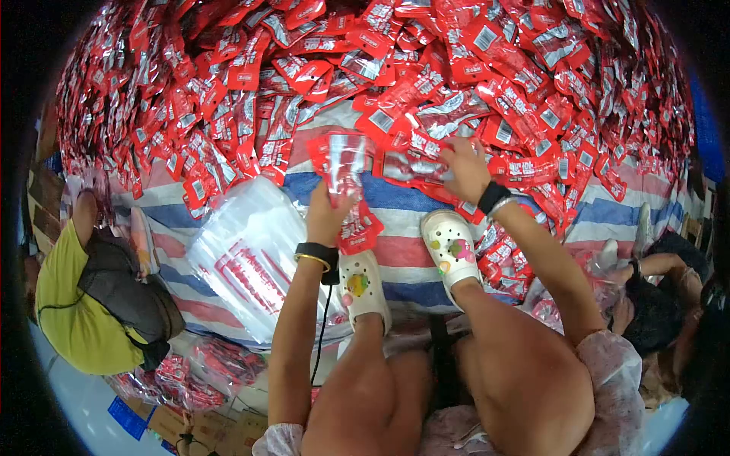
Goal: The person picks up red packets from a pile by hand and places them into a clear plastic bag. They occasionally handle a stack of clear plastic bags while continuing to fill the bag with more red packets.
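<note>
My left hand (pixel 327 219) is closed around a red and silver foil snack packet (pixel 347 161), held upright over the striped sheet just above my left shoe. Other red packet edges show behind it, so it may be more than one. My right hand (pixel 465 169) pinches the right end of another red packet (pixel 411 167), which lies sideways at the near edge of the heap. In front of both hands spreads a big heap of the same packets (pixel 426 95), many with barcodes showing. Left of my left hand lies a stack of clear plastic bags (pixel 247 262) with red print.
My white clogs (pixel 450 245) stand on the red, white and blue striped sheet (pixel 407 257). A person in a yellow-green top (pixel 72 304) sits at the left, another person (pixel 654 296) at the right. Filled clear bags (pixel 205 372) lie at the lower left.
</note>
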A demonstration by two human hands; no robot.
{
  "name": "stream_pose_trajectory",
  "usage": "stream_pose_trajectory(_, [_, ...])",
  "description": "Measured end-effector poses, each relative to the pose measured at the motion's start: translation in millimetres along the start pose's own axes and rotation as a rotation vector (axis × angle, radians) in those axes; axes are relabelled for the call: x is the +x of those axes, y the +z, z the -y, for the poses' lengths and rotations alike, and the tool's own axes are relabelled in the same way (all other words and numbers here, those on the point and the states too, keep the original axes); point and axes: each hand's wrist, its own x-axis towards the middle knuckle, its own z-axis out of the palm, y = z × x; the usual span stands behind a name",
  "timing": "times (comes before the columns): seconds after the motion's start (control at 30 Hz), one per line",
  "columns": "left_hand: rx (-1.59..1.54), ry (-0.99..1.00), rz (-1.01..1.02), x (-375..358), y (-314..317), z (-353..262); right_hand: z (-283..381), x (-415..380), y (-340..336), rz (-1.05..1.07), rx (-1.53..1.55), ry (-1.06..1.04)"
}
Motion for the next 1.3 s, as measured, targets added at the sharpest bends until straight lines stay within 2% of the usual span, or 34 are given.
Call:
stream_pose_trajectory(0.03, [-0.062,0.197,-0.037,-0.3,8.5,11.4,6.3,-2.2,4.7,-0.091,-0.088,-0.085])
stream_pose_trajectory(0.07, [-0.021,0.067,0.005,-6.4,4.3,-7.2,9.8,-3.1,6.7,-0.084,-0.081,-0.088])
stream_pose_trajectory(0.17, [-0.043,-0.040,-0.043,-11.7,-0.9,-18.9,19.7,1.6,-3.4,0.014,0.062,-0.066])
stream_pose_trajectory(0.23, [-0.036,-0.086,-0.122,-19.4,-2.8,-21.6,37.0,10.1,-27.0,-0.082,0.283,0.062])
stream_pose_trajectory(0.3, [-0.144,-0.053,-0.304,-25.1,-3.0,-22.8,59.0,25.1,-29.2,-0.115,0.267,0.051])
stream_pose_trajectory(0.37, [-0.076,-0.107,-0.295,-27.6,2.0,-28.3,84.9,44.8,-20.1,-0.115,0.312,-0.034])
stream_pose_trajectory(0.4, [-0.129,-0.080,-0.284,-22.5,16.5,-5.7,95.8,52.0,-0.7,-0.074,0.234,-0.063])
stream_pose_trajectory(0.47, [-0.281,-0.166,-0.252,-16.2,29.3,3.0,114.3,55.5,24.6,0.016,0.001,-0.117])
stream_pose_trajectory(0.5, [-0.355,-0.212,-0.241,-13.0,35.6,7.3,118.2,53.9,22.5,0.193,0.124,-0.087])
stream_pose_trajectory(0.57, [-0.481,-0.171,-0.098,-19.1,38.9,20.9,123.7,45.8,27.6,0.198,0.278,-0.069])
stream_pose_trajectory(0.6, [-0.679,-0.294,-0.023,-25.4,32.1,10.3,127.5,38.5,30.1,0.209,0.280,-0.071])
stream_pose_trajectory(0.63, [-0.684,-0.289,-0.032,-22.9,28.0,-2.3,130.5,34.5,30.6,0.123,0.227,-0.075])
stream_pose_trajectory(0.67, [-0.642,-0.306,-0.055,-21.4,28.8,-7.3,132.7,32.9,33.2,0.039,0.176,-0.079])
stream_pose_trajectory(0.7, [-0.597,-0.331,-0.075,-23.5,27.6,-10.3,134.4,34.2,37.4,0.043,0.177,-0.084])
stream_pose_trajectory(0.73, [-0.496,-0.234,-0.052,-22.4,24.0,-11.9,135.3,38.5,42.1,0.040,0.102,-0.044])
stream_pose_trajectory(0.8, [-0.389,-0.192,-0.013,-19.8,19.5,-2.5,134.6,51.8,43.2,0.005,-0.024,-0.014])
stream_pose_trajectory(0.83, [-0.280,-0.146,0.030,-19.2,15.6,2.9,129.7,54.5,40.7,0.011,0.025,-0.011])
stream_pose_trajectory(0.87, [-0.371,-0.045,0.014,-22.9,6.3,3.4,127.5,57.3,42.5,0.017,0.046,0.002])
stream_pose_trajectory(0.9, [-0.364,-0.056,0.005,-32.4,-5.1,7.7,123.9,60.1,46.5,0.028,0.069,0.015])
stream_pose_trajectory(0.97, [-0.244,0.093,-0.276,-56.5,-34.1,16.7,117.4,69.0,38.7,0.097,0.074,0.022])
stream_pose_trajectory(1.03, [-0.087,-0.001,-0.491,-91.4,-56.1,34.3,104.5,74.4,40.1,0.024,0.181,-0.012])
stream_pose_trajectory(1.1, [0.097,-0.225,-0.495,-121.7,-59.2,57.5,106.1,73.4,27.6,0.030,0.211,0.000])
stream_pose_trajectory(1.17, [0.127,-0.272,-0.395,-138.3,-43.7,99.7,121.2,65.2,9.5,-0.075,0.376,-0.059])
stream_pose_trajectory(1.2, [0.156,-0.235,-0.397,-141.6,-39.8,113.6,133.8,61.0,-1.9,-0.045,0.414,-0.046])
stream_pose_trajectory(1.23, [0.184,-0.190,-0.404,-140.4,-40.1,121.4,153.3,57.2,-28.0,0.090,0.457,0.032])
stream_pose_trajectory(1.3, [0.144,-0.181,-0.416,-142.0,-49.3,117.6,158.1,51.8,-14.2,-0.049,0.418,-0.172])
